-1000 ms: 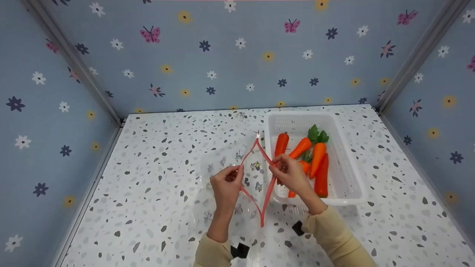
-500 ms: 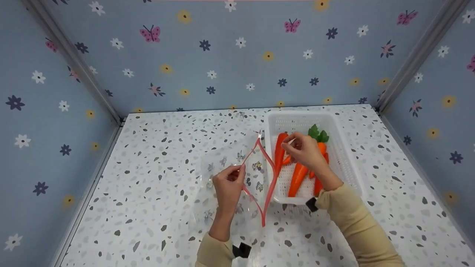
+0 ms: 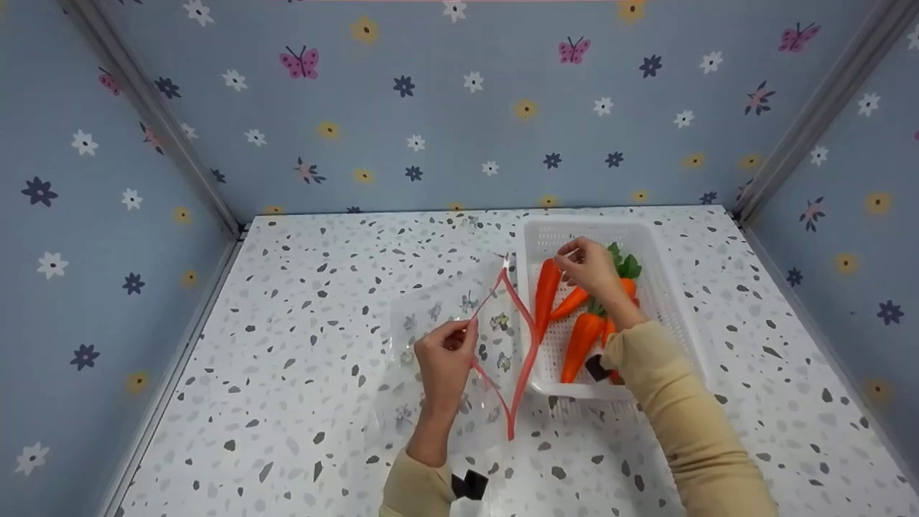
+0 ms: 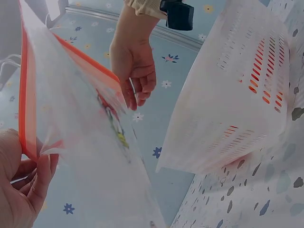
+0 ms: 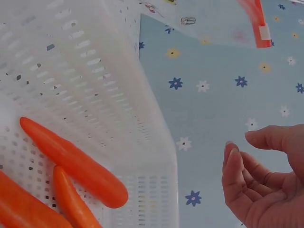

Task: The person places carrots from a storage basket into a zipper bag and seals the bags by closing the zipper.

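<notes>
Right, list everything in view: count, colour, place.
zip bag: one, clear with red zip strip, on the table left of the basket, mouth held open
basket: one, white, right half of the table
carrots: about five, orange with green tops, inside the basket
table: one, white speckled
left hand: pinches the bag's near rim
right hand: over the carrots, holding nothing, fingers loosely curled

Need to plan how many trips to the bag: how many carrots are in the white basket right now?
4 show, all in the white basket: a left carrot, a slanted carrot under the right hand, a front carrot, and a carrot behind the wrist. The arm may hide more.
</notes>
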Demonstrator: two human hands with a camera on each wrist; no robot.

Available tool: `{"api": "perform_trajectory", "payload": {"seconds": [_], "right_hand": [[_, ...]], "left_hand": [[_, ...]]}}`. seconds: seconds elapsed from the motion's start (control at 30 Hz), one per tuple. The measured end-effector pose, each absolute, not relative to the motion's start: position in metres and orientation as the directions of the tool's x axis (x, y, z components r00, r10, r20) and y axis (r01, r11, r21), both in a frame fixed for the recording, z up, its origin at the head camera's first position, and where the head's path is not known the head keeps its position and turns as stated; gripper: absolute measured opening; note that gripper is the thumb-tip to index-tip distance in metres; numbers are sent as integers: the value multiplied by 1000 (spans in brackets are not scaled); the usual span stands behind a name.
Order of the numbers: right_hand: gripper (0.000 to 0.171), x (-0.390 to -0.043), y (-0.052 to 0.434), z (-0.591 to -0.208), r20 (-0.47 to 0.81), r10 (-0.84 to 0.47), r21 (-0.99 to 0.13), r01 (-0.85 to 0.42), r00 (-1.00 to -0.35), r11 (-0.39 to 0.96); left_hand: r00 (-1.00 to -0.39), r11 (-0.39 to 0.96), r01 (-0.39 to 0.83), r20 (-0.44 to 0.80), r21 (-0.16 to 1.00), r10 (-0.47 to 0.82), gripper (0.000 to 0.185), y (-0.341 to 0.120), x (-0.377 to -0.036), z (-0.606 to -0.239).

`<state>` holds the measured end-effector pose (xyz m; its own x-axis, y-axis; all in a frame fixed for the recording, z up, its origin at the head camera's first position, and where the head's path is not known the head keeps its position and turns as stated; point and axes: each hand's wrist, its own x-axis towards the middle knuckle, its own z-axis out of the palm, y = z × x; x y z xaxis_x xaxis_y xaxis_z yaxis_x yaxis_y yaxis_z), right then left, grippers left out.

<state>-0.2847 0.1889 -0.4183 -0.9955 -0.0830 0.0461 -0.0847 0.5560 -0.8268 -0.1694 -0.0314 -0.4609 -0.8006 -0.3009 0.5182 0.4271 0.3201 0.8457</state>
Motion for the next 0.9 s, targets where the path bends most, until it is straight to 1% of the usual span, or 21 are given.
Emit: {"api": "perform_trajectory", "payload": {"seconds": [0.1, 0.23, 0.27, 0.4, 0.47, 0.5, 0.57, 0.63, 0.67, 0.8, 0.9], "right_hand": [[25, -296, 190, -427, -27, -47, -838, -3, -999, 546], [30, -308, 191, -440, -142, 34, -842, 138, -989, 522], [30, -319, 198, -455, -150, 34, -862, 147, -988, 485], [35, -332, 200, -472, -202, 96, -858, 223, -975, 463], [40, -348, 207, -495, -216, 116, -855, 245, -969, 456], [43, -344, 202, -488, -243, 141, -830, 281, -960, 483], [47, -353, 206, -504, -268, 156, -811, 310, -951, 497], [49, -354, 205, -507, -311, 168, -794, 353, -935, 496], [50, -349, 201, -502, -332, 168, -784, 371, -928, 498], [55, -333, 191, -485, -399, 150, -794, 422, -905, 438], [59, -329, 191, -485, -425, 131, -798, 439, -896, 413]], "left_hand": [[-811, 319, 409, 501, 855, -302, 8, -32, -169, -460], [-819, 327, 391, 488, 860, -301, 8, -33, -168, -459], [-820, 330, 390, 487, 860, -300, 9, -33, -167, -459], [-819, 332, 390, 489, 859, -301, 10, -33, -167, -458], [-820, 330, 391, 488, 859, -298, 10, -33, -166, -459], [-822, 331, 389, 487, 860, -297, 10, -33, -166, -459], [-825, 335, 386, 484, 860, -292, 9, -33, -166, -459], [-830, 334, 381, 478, 862, -287, 9, -32, -166, -460], [-831, 334, 379, 476, 863, -288, 9, -32, -166, -460], [-828, 337, 380, 479, 861, -291, 9, -32, -165, -459], [-821, 345, 385, 488, 856, -295, 10, -33, -165, -459]]}}
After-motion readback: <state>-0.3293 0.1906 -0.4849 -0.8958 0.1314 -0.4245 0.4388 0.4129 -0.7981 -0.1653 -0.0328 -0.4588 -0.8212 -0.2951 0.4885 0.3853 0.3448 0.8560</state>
